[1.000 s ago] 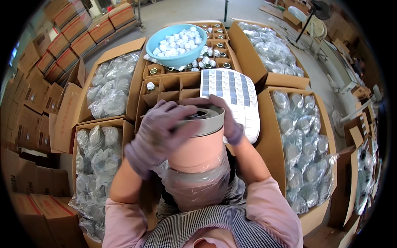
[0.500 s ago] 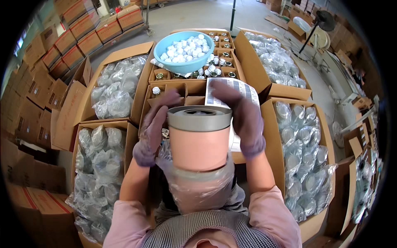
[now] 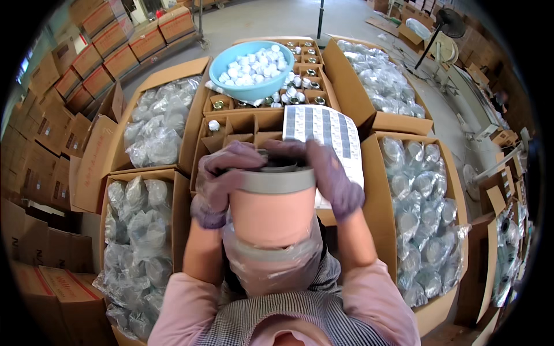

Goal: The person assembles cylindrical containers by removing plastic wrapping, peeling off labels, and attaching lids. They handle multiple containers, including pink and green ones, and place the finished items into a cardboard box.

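Upright in front of my body stands a pink cylindrical canister (image 3: 272, 214) with a wide grey rim (image 3: 277, 181) and a dark opening on top. Crumpled clear plastic bag (image 3: 274, 265) wraps its lower part. Both hands wear purple-grey gloves. My left hand (image 3: 222, 181) curls over the left of the rim. Across the top and down the right side lies my right hand (image 3: 336, 179), its fingers bent over the rim. Motion blurs the fingertips, and the hands partly hide the opening. A sheet of printed labels (image 3: 323, 130) lies just beyond my right hand.
Beyond the canister sits a divided carton (image 3: 239, 124) with a white-capped bottle (image 3: 213, 126). Farther back, a blue basin (image 3: 248, 89) of white caps rests on cartons of bottles. Open boxes of plastic-wrapped items (image 3: 135, 230) (image 3: 424, 202) flank me. Stacked cartons (image 3: 115, 57) stand far left.
Both hands have come inward from beside the canister onto its rim, fingers now bent over the top. The canister has shifted slightly left and down in view.
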Action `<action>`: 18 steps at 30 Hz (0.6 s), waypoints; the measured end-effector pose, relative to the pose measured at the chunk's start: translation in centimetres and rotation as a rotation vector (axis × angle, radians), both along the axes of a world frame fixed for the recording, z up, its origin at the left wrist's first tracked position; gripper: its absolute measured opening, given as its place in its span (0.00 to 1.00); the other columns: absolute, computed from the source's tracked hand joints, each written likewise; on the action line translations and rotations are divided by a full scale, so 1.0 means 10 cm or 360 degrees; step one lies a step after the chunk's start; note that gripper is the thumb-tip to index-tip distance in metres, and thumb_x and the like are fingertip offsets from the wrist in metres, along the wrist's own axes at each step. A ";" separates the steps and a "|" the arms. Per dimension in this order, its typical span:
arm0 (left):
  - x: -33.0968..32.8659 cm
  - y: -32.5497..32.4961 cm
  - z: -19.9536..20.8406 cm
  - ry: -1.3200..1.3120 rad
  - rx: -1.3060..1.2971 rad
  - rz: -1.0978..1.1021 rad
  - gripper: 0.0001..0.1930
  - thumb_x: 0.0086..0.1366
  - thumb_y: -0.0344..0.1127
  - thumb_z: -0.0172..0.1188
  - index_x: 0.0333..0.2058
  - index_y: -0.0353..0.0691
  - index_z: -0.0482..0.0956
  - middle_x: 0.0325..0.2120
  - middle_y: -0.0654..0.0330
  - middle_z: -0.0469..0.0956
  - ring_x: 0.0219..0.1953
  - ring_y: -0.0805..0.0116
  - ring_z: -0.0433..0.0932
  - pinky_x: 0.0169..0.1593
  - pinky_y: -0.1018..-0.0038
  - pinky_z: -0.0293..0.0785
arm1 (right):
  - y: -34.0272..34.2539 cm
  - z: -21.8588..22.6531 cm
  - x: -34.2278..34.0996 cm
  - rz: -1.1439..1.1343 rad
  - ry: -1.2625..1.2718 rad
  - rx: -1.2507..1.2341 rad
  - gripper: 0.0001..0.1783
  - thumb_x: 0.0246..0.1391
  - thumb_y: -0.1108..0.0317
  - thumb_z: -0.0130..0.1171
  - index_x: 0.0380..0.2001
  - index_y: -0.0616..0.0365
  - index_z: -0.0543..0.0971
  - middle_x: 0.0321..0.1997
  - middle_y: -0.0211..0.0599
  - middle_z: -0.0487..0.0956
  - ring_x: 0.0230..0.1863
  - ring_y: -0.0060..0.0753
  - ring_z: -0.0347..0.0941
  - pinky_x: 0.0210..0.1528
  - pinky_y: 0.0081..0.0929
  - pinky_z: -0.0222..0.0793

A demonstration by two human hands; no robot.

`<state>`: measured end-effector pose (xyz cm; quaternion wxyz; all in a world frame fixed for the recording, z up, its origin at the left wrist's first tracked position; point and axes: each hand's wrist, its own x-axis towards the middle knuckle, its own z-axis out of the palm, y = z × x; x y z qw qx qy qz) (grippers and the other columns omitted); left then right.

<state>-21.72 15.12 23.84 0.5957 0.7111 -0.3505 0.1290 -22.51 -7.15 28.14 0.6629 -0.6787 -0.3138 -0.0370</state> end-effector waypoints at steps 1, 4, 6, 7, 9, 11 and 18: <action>0.16 0.05 -0.40 0.0096 -0.0201 0.0087 0.18 0.64 0.43 0.50 0.47 0.43 0.79 0.36 0.60 0.74 0.43 0.66 0.71 0.51 0.66 0.66 | 0.07 0.23 -0.10 -0.0073 -0.0442 -0.0407 0.26 0.63 0.61 0.55 0.62 0.61 0.72 0.53 0.49 0.80 0.52 0.46 0.78 0.59 0.35 0.71; 0.20 -0.15 -0.40 0.0530 -0.1419 -0.0741 0.20 0.69 0.51 0.45 0.27 0.39 0.67 0.29 0.59 0.68 0.41 0.59 0.69 0.55 0.57 0.66 | 0.18 0.35 -0.22 0.0082 -0.0115 -0.0113 0.23 0.65 0.62 0.51 0.57 0.66 0.75 0.51 0.48 0.82 0.54 0.41 0.79 0.59 0.34 0.71; 0.32 0.04 -0.19 0.0333 -0.0872 -0.0746 0.21 0.70 0.48 0.47 0.33 0.35 0.79 0.41 0.54 0.78 0.49 0.55 0.74 0.57 0.59 0.67 | -0.06 0.05 0.05 0.0064 -0.0004 0.0132 0.36 0.64 0.44 0.46 0.58 0.67 0.74 0.59 0.52 0.76 0.61 0.41 0.72 0.64 0.34 0.64; 0.26 0.06 0.00 0.0372 -0.0606 -0.0500 0.19 0.69 0.45 0.50 0.34 0.33 0.81 0.43 0.53 0.78 0.50 0.55 0.75 0.57 0.60 0.69 | -0.18 -0.13 0.12 0.0046 0.0037 0.0273 0.41 0.63 0.36 0.44 0.58 0.68 0.74 0.62 0.54 0.73 0.64 0.41 0.69 0.66 0.34 0.61; -0.19 -0.19 0.64 0.0475 -0.0328 0.0222 0.16 0.68 0.37 0.54 0.33 0.29 0.84 0.43 0.53 0.80 0.48 0.59 0.78 0.54 0.63 0.73 | -0.27 -0.40 0.20 0.0282 -0.0063 0.0332 0.54 0.54 0.22 0.43 0.55 0.68 0.75 0.65 0.54 0.70 0.68 0.42 0.63 0.68 0.35 0.57; -0.26 -0.09 0.59 0.0157 -0.0088 -0.0031 0.16 0.68 0.37 0.54 0.33 0.29 0.83 0.34 0.51 0.82 0.41 0.58 0.80 0.52 0.61 0.73 | -0.20 -0.22 0.12 0.0220 -0.0087 0.0046 0.36 0.55 0.40 0.52 0.49 0.64 0.79 0.54 0.52 0.79 0.56 0.45 0.75 0.59 0.34 0.68; 0.36 0.00 -0.50 -0.0064 -0.1140 -0.0650 0.26 0.70 0.53 0.43 0.26 0.35 0.75 0.30 0.49 0.78 0.37 0.56 0.75 0.61 0.54 0.63 | 0.30 0.35 -0.33 -0.0408 -0.0805 -0.0977 0.17 0.53 0.65 0.57 0.48 0.42 0.80 0.36 0.44 0.83 0.28 0.44 0.80 0.27 0.32 0.75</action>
